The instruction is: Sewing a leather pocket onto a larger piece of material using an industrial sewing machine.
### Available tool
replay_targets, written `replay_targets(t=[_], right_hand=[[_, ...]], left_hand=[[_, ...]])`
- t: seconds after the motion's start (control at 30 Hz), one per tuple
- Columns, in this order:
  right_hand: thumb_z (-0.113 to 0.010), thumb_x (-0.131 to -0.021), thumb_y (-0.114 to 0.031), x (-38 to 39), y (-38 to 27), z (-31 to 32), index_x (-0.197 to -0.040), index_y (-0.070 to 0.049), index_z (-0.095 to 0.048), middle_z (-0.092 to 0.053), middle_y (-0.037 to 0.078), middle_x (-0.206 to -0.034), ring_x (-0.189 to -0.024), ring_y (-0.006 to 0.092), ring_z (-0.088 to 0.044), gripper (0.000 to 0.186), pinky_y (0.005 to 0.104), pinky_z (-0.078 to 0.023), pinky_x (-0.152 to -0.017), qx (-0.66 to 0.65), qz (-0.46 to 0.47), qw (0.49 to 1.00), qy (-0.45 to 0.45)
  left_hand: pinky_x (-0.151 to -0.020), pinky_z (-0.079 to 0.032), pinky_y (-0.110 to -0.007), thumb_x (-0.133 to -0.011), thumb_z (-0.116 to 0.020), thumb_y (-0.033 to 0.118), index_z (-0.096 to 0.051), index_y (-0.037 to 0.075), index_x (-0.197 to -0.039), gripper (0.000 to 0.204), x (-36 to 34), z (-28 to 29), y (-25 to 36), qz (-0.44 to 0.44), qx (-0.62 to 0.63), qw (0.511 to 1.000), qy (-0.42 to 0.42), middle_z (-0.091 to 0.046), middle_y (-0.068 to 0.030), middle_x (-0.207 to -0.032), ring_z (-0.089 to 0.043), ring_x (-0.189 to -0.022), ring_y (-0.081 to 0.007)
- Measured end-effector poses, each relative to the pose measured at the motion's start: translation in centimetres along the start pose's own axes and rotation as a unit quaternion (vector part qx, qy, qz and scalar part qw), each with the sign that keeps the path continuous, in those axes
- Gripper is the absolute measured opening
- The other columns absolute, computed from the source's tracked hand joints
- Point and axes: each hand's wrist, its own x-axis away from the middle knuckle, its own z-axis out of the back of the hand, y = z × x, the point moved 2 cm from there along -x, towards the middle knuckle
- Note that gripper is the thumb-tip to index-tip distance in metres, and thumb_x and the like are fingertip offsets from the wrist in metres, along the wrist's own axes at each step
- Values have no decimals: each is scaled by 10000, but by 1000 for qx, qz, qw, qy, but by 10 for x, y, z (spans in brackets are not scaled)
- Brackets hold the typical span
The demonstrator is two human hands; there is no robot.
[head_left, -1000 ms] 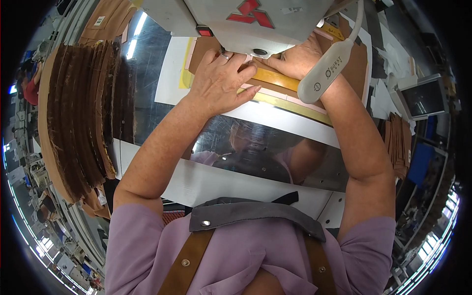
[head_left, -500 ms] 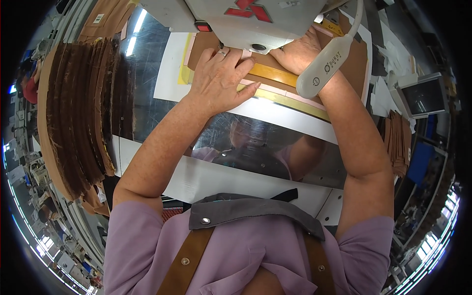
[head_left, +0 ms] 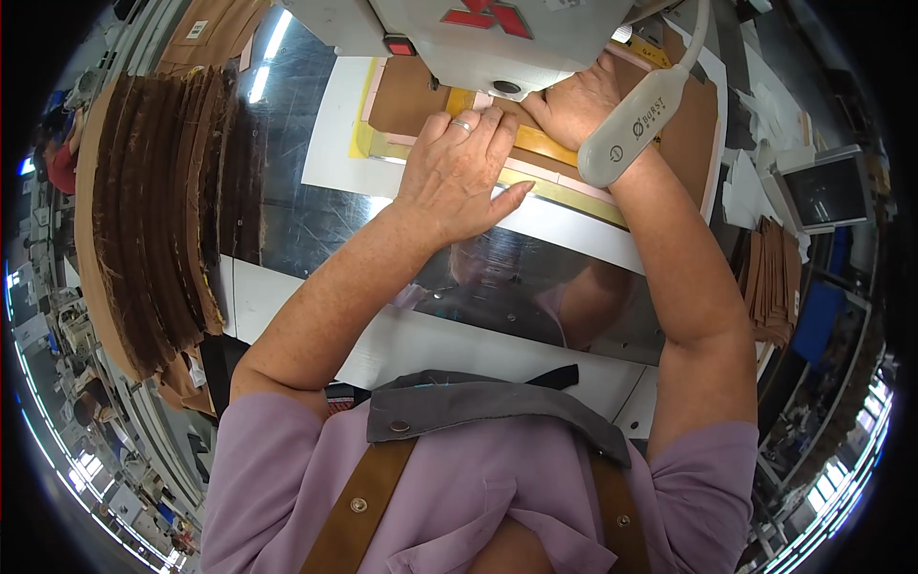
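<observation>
In the head view, from over the shoulder, I see the left hand (head_left: 464, 172) palm down, fingers loosely spread, thumb out past the near edge of a brown panel (head_left: 406, 96), clamped on nothing. The right hand (head_left: 579, 107) lies a little apart from it, partly behind a pale paddle-shaped fitting (head_left: 626, 134); whether its fingers grip anything, I can't tell. I'd guess both palms are there to steady the panel, which sits directly below the grey machine head (head_left: 478, 48).

The panel looks smooth, flat and matt, its far middle hidden. A glossy yellow strip (head_left: 545, 145) crosses it between the hands, perhaps as a guide. Pale pink and yellowish edging borders it, over a white sheet (head_left: 330, 163) on the shiny desk (head_left: 306, 215).
</observation>
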Motion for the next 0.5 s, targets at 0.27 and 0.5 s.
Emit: replay_targets(t=[0.27,0.5], right_hand=[[-527,-934,-554,-1,2,-3,-1459,-128,-554,-501,133,-1539,-1480,342,-341,677,572,-240,-1194,0,2,1000,2],[-524,-922,-556,-2,4,-3,-1455,-131,-551,-494,142,-1542,-1466,352,-365,682,579,-246,-1188,-12,1,1000,-2]], left_hand=[[-888,-447,-400,-868,-683,494,-552,-22,-1338,710,-3,0,18,8,-6,997,-72,-590,-163,-1330,-591,-1048,-262],[-854,-478,-398,-866,-696,493,-531,-47,-1349,743,1,-12,16,3,9,999,-45,-593,-189,-1307,-637,-910,-274]])
